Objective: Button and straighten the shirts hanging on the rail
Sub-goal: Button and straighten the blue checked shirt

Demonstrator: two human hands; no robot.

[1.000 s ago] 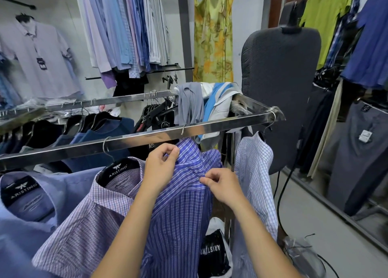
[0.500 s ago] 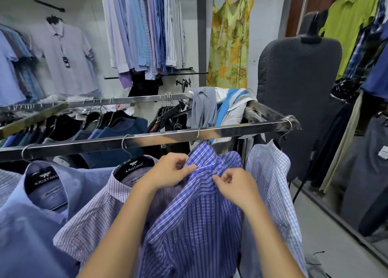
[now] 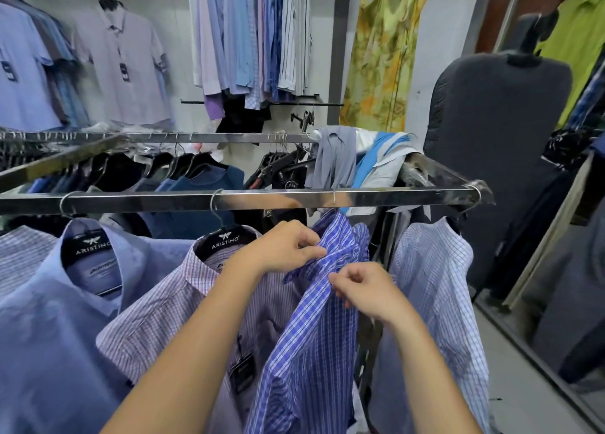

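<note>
A blue checked shirt (image 3: 314, 345) hangs from the steel rail (image 3: 183, 201) in front of me. My left hand (image 3: 281, 247) pinches its collar edge from the left. My right hand (image 3: 363, 289) pinches the front placket just below, from the right. The two hands are close together at the shirt's neck; the button itself is hidden by my fingers. Left of it hangs a lilac checked shirt (image 3: 176, 312) on a black hanger, then a plain blue shirt (image 3: 42, 329). A pale checked shirt (image 3: 432, 279) hangs to the right.
A dark padded form (image 3: 497, 132) stands right of the rail's end. Grey and blue clothes (image 3: 347, 161) lie heaped over the far rail. More shirts hang on the back wall (image 3: 252, 34), with a yellow dress (image 3: 383, 50). Trousers hang at the far right.
The view has shifted, so the rail and shirts sit further right and lower. My hands have stayed on the blue checked shirt's neck, the left now pinching the collar edge and closer to the right.
</note>
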